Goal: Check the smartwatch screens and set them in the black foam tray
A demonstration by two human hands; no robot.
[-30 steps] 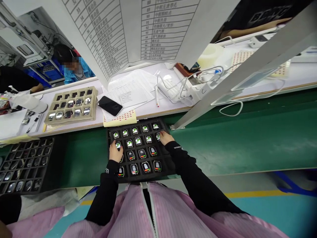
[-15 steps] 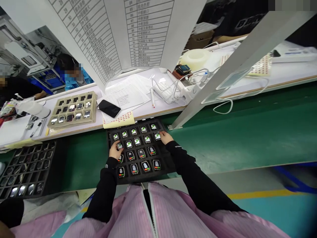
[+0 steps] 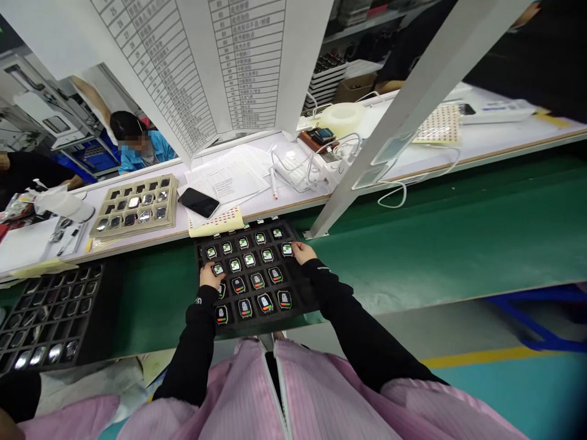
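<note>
A black tray (image 3: 300, 292) lies on the green belt in front of me, filled with several small lit watch units (image 3: 257, 280). My left hand (image 3: 211, 278) rests on the tray's left side, fingers curled onto a unit in the second row. My right hand (image 3: 302, 252) reaches the tray's right edge, fingertips pinched on a lit unit (image 3: 287, 249). Both arms wear black sleeves over a pink striped coat.
A beige tray (image 3: 134, 205) of metal parts, a phone (image 3: 199, 201), papers, a pen and white cables lie on the white shelf behind. Another black tray (image 3: 43, 315) sits at left. A slanted white post (image 3: 367, 159) stands right. Other people work beyond the shelf.
The view has tilted up and back a little, so the tray looks smaller. Both hands stay on the same units at the tray's left and right sides.
</note>
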